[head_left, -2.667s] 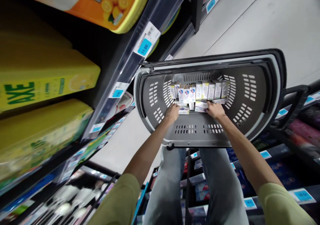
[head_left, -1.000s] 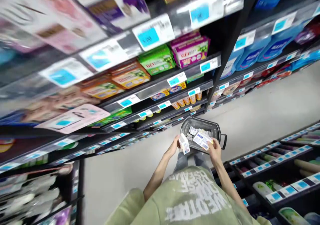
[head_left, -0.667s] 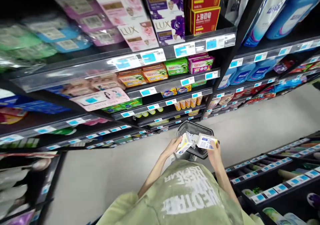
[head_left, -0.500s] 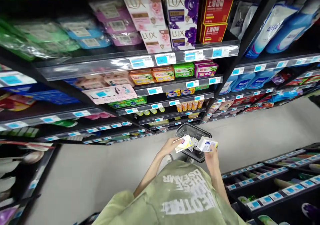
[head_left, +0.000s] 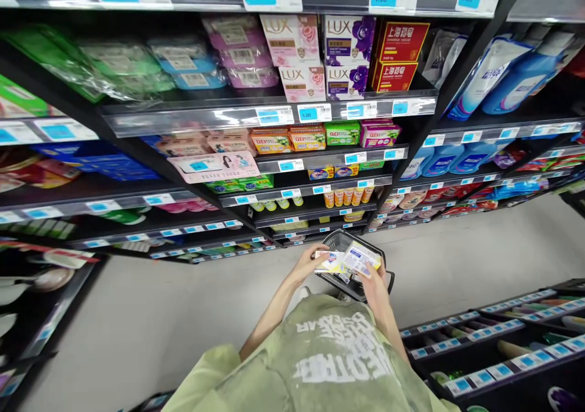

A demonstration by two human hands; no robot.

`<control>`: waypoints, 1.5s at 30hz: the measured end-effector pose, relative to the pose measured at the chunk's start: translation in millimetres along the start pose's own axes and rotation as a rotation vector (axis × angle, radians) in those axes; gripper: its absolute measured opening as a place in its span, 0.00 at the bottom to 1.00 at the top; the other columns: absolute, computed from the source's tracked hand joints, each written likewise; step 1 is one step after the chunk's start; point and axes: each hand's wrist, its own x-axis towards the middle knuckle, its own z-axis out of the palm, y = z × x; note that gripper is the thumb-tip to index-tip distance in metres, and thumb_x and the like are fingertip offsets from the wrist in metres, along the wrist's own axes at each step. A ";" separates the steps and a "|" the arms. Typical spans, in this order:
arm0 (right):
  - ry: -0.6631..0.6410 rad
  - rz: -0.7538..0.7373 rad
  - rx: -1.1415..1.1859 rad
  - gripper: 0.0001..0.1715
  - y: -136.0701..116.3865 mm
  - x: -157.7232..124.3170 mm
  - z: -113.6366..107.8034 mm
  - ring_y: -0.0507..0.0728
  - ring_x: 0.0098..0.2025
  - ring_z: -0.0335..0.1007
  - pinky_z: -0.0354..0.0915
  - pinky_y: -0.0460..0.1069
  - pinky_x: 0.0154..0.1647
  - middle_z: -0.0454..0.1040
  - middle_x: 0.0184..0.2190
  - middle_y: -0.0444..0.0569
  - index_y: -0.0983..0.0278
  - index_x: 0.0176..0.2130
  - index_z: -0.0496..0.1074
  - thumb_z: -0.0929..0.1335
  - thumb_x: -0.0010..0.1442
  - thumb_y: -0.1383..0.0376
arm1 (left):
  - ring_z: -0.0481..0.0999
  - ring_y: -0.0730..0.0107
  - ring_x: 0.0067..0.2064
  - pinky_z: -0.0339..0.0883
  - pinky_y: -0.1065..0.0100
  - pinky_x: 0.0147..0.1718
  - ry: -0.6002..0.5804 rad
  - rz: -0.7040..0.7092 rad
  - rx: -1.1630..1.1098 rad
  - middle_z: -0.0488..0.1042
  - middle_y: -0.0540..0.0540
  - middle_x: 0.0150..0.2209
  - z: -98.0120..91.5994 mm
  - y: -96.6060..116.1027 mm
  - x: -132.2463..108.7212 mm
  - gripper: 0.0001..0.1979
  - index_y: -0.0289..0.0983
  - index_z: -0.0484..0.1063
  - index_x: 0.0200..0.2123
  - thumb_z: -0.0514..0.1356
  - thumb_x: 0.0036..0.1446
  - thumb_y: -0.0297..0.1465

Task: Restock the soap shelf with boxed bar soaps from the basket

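My left hand [head_left: 311, 262] grips a white and yellow soap box [head_left: 331, 262], thumb on top. A second soap box [head_left: 360, 257], white with yellow edges and small blue print, is held in my right hand [head_left: 373, 278]. The two boxes are side by side, their near edges very close; whether they touch I cannot tell. Beneath both hands is a black shopping basket [head_left: 386, 259] on the floor side of the shelves, with some items inside that the boxes and hands partly hide.
Ahead stands a shelf unit with LUX soap boxes [head_left: 292, 40], red soap boxes [head_left: 403, 41] and laundry soap packs [head_left: 269, 141]. Blue detergent bottles [head_left: 525, 77] fill the right bay. Another low shelf [head_left: 503, 339] borders the aisle floor [head_left: 183, 308] behind on the right.
The box in my right hand has moved left, closer to the one in my left hand, and tilted. My view has shifted, so the upper shelves sit lower in the picture.
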 end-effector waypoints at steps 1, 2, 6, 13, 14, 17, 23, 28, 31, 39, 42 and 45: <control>-0.026 -0.057 0.005 0.30 -0.3 -0.2 1.5 0.60 0.53 0.79 0.77 0.59 0.53 0.79 0.50 0.47 0.54 0.48 0.68 0.80 0.50 0.58 | 0.80 0.59 0.38 0.77 0.64 0.31 -0.008 -0.017 -0.028 0.79 0.44 0.40 5.3 -0.9 -2.4 0.30 0.37 0.76 0.47 0.73 0.49 0.52; -0.056 -0.141 -0.018 0.29 -0.8 -0.1 2.9 0.60 0.54 0.78 0.75 0.59 0.56 0.77 0.52 0.47 0.55 0.46 0.69 0.81 0.48 0.62 | 0.80 0.59 0.37 0.78 0.63 0.29 -0.015 -0.031 -0.055 0.79 0.44 0.39 10.9 -1.8 -4.9 0.31 0.37 0.75 0.48 0.72 0.50 0.53; -0.243 -0.529 -0.334 0.13 -5.7 2.4 2.8 0.64 0.67 0.66 0.67 0.59 0.66 0.69 0.58 0.50 0.58 0.36 0.75 0.78 0.52 0.70 | 0.79 0.62 0.33 0.80 0.61 0.28 -0.029 -0.051 -0.145 0.77 0.48 0.35 31.1 -4.1 -13.3 0.34 0.39 0.71 0.48 0.69 0.51 0.58; -0.505 -0.591 -0.771 0.14 -30.3 0.2 -8.1 0.63 0.66 0.66 0.64 0.61 0.67 0.68 0.61 0.53 0.57 0.42 0.77 0.70 0.58 0.73 | 0.77 0.65 0.30 0.76 0.66 0.22 -0.063 0.006 -0.271 0.76 0.49 0.34 44.7 -4.5 -16.3 0.36 0.39 0.68 0.50 0.66 0.52 0.62; -0.531 -0.587 -0.795 0.15 -34.6 -1.1 -7.5 0.63 0.67 0.65 0.64 0.61 0.67 0.67 0.62 0.54 0.57 0.43 0.76 0.71 0.57 0.73 | 0.77 0.65 0.29 0.76 0.66 0.22 -0.066 0.012 -0.272 0.76 0.49 0.34 44.4 -5.2 -16.2 0.36 0.39 0.67 0.51 0.66 0.53 0.61; -0.596 -0.561 -0.841 0.20 -45.2 -5.8 -2.2 0.65 0.70 0.62 0.63 0.61 0.68 0.63 0.67 0.55 0.58 0.46 0.73 0.77 0.53 0.68 | 0.78 0.65 0.30 0.78 0.65 0.24 -0.079 0.056 -0.236 0.76 0.49 0.35 42.1 -7.4 -16.6 0.33 0.39 0.66 0.52 0.66 0.57 0.58; -0.373 -0.415 -0.958 0.20 -55.9 -7.6 7.8 0.65 0.63 0.71 0.68 0.60 0.62 0.70 0.63 0.57 0.59 0.46 0.68 0.74 0.55 0.64 | 0.79 0.65 0.34 0.81 0.61 0.30 -0.102 0.183 -0.146 0.76 0.46 0.40 43.2 -10.9 -15.5 0.27 0.39 0.68 0.52 0.67 0.60 0.50; -0.389 -0.124 -1.085 0.51 -62.0 9.1 2.4 0.65 0.50 0.78 0.72 0.58 0.53 0.78 0.52 0.55 0.61 0.64 0.61 0.78 0.46 0.63 | 0.78 0.62 0.41 0.81 0.63 0.31 -0.065 0.249 -0.010 0.73 0.42 0.49 44.1 -17.1 -9.3 0.24 0.38 0.72 0.52 0.67 0.60 0.48; -0.344 0.028 -0.866 0.41 -51.2 16.5 -1.8 0.62 0.43 0.79 0.75 0.54 0.44 0.81 0.45 0.52 0.62 0.55 0.69 0.80 0.44 0.58 | 0.78 0.59 0.48 0.80 0.61 0.41 0.010 0.343 0.081 0.73 0.39 0.55 39.1 -20.9 -4.7 0.21 0.38 0.74 0.53 0.66 0.63 0.45; 0.001 0.360 -0.014 0.34 -16.3 3.8 18.1 0.62 0.45 0.82 0.80 0.54 0.40 0.82 0.48 0.52 0.62 0.52 0.73 0.78 0.50 0.50 | 0.69 0.52 0.66 0.67 0.49 0.63 0.227 0.661 0.107 0.71 0.37 0.64 44.3 -23.9 1.2 0.16 0.44 0.77 0.58 0.61 0.69 0.37; -0.054 0.428 0.115 0.33 -19.1 2.3 31.0 0.62 0.52 0.80 0.79 0.54 0.47 0.81 0.51 0.52 0.62 0.53 0.75 0.77 0.53 0.50 | 0.69 0.52 0.67 0.66 0.47 0.64 0.212 0.749 0.202 0.70 0.37 0.65 52.7 -25.4 -4.9 0.17 0.46 0.76 0.60 0.60 0.71 0.34; -0.089 0.411 0.128 0.31 -25.5 1.7 41.8 0.61 0.55 0.78 0.78 0.51 0.49 0.80 0.54 0.51 0.61 0.51 0.76 0.78 0.53 0.49 | 0.68 0.48 0.67 0.65 0.42 0.65 0.069 0.888 0.442 0.69 0.36 0.65 55.5 -25.3 -10.4 0.20 0.47 0.75 0.61 0.64 0.67 0.36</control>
